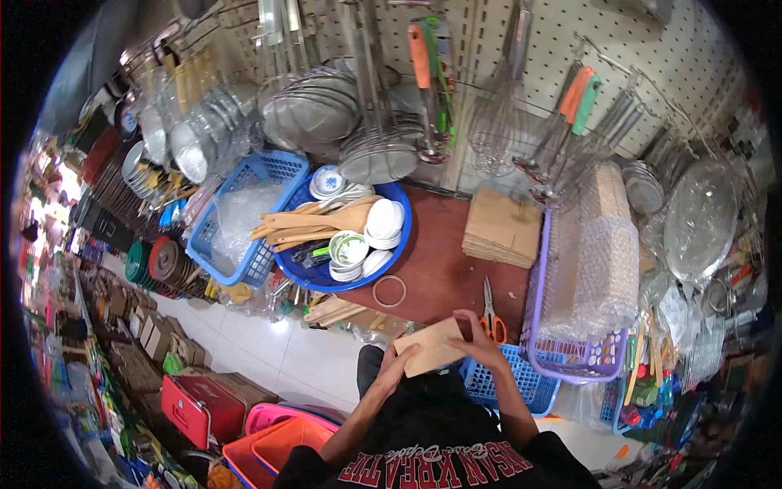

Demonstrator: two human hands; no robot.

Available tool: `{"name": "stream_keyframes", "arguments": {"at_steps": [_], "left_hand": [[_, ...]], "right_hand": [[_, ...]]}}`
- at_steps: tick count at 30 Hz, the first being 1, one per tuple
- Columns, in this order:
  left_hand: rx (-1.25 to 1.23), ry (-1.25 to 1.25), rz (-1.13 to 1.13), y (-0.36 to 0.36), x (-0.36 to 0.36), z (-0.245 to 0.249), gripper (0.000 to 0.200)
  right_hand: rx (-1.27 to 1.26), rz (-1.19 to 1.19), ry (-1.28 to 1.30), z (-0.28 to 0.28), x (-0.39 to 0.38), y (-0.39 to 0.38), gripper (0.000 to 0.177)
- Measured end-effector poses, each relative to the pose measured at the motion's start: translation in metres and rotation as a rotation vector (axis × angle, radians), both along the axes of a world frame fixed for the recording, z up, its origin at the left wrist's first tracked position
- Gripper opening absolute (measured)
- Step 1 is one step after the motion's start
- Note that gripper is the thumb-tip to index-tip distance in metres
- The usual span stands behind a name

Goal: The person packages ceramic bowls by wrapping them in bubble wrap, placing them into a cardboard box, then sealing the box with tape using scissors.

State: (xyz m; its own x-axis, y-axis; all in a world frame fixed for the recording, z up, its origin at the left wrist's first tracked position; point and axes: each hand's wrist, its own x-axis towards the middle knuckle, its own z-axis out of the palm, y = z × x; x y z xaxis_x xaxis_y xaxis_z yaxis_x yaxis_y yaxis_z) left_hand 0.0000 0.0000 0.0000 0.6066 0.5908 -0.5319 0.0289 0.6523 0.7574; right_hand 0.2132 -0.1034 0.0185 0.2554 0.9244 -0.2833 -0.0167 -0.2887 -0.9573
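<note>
A small tan piece of cardboard or brown paper (429, 346) is held up in front of my body, near the front edge of the red table. My left hand (397, 361) grips its left side, thumb on top. On its right side my right hand (479, 342) has its fingers closed at the upper corner. Orange-handled scissors (491, 316) lie on the table just beyond my right hand, blades pointing away. A stack of similar brown pieces (502, 228) sits farther back on the table.
A blue basin (324, 279) holds bowls and wooden spatulas. A tape ring (389, 291) lies on the red table (436, 253). At the right stands a purple basket (533, 326) with bubble-wrapped goods. Beside it is a blue basket (521, 383). Strainers (309, 114) hang behind.
</note>
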Motion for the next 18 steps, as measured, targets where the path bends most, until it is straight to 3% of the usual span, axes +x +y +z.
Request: {"name": "stream_keyframes", "arguments": {"at_steps": [2,3,8,18], "left_hand": [[0.028,0.042,-0.091,0.003,-0.013,0.003,0.076],[0.041,0.012,-0.114,-0.005,0.001,0.0,0.076],[0.173,0.132,-0.204,0.011,-0.033,0.038,0.077],[0.179,0.071,-0.159,0.049,-0.074,0.069,0.078]], "right_hand": [[0.051,-0.006,0.183,0.015,-0.016,-0.01,0.082],[0.048,0.007,0.086,0.015,-0.002,-0.022,0.078],[0.092,0.03,0.082,0.01,-0.044,-0.018,0.072],[-0.054,-0.01,0.334,0.056,-0.087,0.036,0.072]]}}
